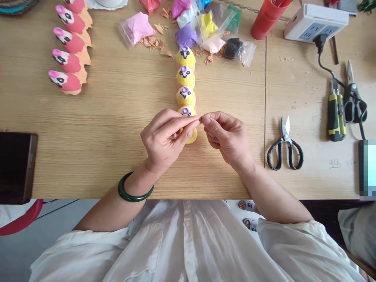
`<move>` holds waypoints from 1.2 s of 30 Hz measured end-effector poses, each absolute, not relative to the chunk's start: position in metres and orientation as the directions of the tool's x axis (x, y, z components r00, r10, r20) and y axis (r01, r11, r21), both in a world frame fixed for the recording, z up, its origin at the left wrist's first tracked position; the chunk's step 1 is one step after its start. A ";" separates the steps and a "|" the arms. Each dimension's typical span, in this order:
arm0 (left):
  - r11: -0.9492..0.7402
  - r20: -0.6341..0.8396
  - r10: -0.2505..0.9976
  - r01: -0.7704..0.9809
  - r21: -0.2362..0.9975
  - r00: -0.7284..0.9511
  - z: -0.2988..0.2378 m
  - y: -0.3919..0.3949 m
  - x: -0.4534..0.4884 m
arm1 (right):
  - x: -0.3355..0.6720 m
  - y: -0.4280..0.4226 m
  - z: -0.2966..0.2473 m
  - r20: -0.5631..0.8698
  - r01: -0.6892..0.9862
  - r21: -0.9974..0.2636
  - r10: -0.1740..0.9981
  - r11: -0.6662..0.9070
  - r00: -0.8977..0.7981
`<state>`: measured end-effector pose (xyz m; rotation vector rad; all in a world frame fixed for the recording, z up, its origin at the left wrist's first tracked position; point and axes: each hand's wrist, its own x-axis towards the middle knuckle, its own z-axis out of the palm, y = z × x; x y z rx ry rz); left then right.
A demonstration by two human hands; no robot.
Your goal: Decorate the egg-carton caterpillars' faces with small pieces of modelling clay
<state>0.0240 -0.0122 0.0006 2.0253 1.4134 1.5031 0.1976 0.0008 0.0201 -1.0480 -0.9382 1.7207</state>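
My left hand [166, 135] and my right hand [226, 137] meet above the table, their fingertips pinching a tiny dark bit [201, 118] between them. Its material is too small to tell. Just below lies a yellow clay-covered figure [187, 111] with a purple and black face, partly hidden by my hands. Three matching yellow figures [185, 76] stand in a line beyond it on the wooden table [117, 117]. A green bangle [135, 188] circles my left wrist.
Several pink bird-like figures [67, 58] line up at the left. Bagged coloured clay [136, 28] and wood shavings lie at the back. To the right are black-handled scissors [284, 147], a yellow-and-black tool [336, 113], another pair of scissors [352, 94], a power strip [315, 22] and a red cup [266, 19].
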 end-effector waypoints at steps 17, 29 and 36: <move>-0.504 0.577 0.816 0.441 0.743 -0.040 0.006 -0.011 0.024 | 0.199 0.001 0.015 -0.209 -0.210 -0.945 0.956 -0.251 -0.204; -0.480 0.524 0.852 0.396 0.783 -0.004 0.004 -0.008 0.024 | 0.198 0.002 0.015 -0.236 -0.244 -0.925 0.944 -0.291 -0.233; -0.532 0.573 0.820 0.389 0.752 0.015 0.002 -0.007 0.025 | 0.199 0.001 0.016 -0.237 -0.221 -0.930 0.940 -0.292 -0.246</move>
